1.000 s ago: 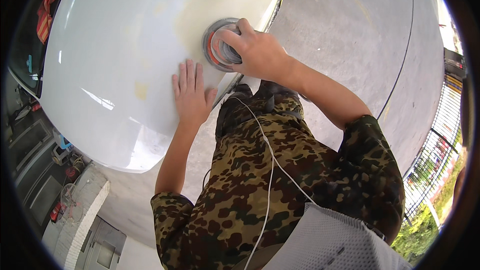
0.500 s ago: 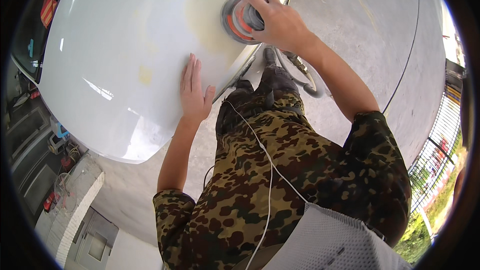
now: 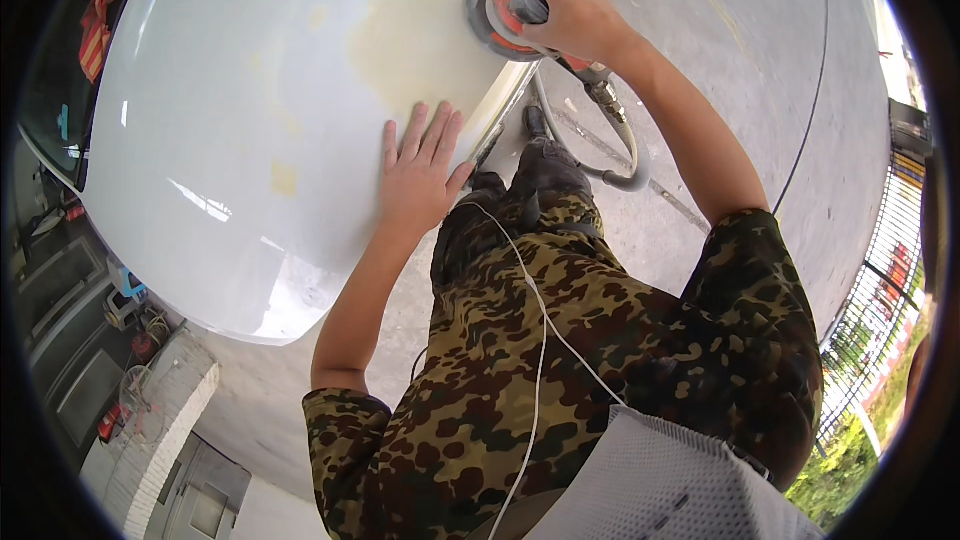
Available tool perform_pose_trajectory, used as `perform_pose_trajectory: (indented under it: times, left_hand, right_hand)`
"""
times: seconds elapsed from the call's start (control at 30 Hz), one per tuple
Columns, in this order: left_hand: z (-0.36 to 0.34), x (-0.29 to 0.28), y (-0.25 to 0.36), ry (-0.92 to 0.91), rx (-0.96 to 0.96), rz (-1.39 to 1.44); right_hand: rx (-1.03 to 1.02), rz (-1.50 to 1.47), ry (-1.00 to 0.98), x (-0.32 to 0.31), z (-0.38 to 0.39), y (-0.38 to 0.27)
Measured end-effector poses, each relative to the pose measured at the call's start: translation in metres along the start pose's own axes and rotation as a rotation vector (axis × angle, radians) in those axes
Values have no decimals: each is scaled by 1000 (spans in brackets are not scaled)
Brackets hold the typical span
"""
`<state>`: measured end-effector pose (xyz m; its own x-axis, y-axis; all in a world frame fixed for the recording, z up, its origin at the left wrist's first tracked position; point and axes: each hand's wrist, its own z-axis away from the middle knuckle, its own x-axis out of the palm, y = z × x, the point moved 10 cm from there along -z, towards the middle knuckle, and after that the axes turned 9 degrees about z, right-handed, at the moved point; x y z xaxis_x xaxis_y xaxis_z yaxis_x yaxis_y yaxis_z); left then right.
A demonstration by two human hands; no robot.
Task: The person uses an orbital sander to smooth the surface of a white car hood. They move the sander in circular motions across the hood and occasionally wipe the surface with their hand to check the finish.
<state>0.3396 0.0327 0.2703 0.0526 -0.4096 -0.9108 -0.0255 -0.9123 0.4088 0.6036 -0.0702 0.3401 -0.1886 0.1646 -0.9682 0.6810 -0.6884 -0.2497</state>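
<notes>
My right hand point(image 3: 580, 15) grips a round orange-and-black air sander point(image 3: 500, 15), whose disc rests on the white car panel point(image 3: 230, 90) close to its right edge. Dull yellowish sanded paint point(image 3: 410, 25) spreads just left of the disc. Flat on the panel, nearer my body, lies my left hand point(image 3: 420, 170) with its fingers spread, holding nothing. From the sander's rear, a metal fitting leads into a grey hose point(image 3: 630, 178) that loops down beside my legs. The underside of the disc is hidden.
A red-and-yellow cloth point(image 3: 105, 10) hangs at the far left by dark glass. Below it, tools and cords lie near a ledge point(image 3: 165, 430). A thin dark cable point(image 3: 812, 100) runs over the concrete floor point(image 3: 720, 50) at right. A white cord point(image 3: 540, 300) hangs down my camouflage shirt.
The sander in my right hand has shifted slightly right and away from the yellowish patch. My left hand has slid right across the panel and its fingers have spread wider.
</notes>
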Motion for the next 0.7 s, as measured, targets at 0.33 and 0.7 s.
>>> perform_pose_trajectory:
  times: [0.33,0.7]
  left_hand:
    - [36,3,24,-81,131,222]
    - [77,-1,27,37,220,490]
  right_hand:
    - [31,41,61,-18,-51,47]
    - [-420,-23,-143,28,51,-179]
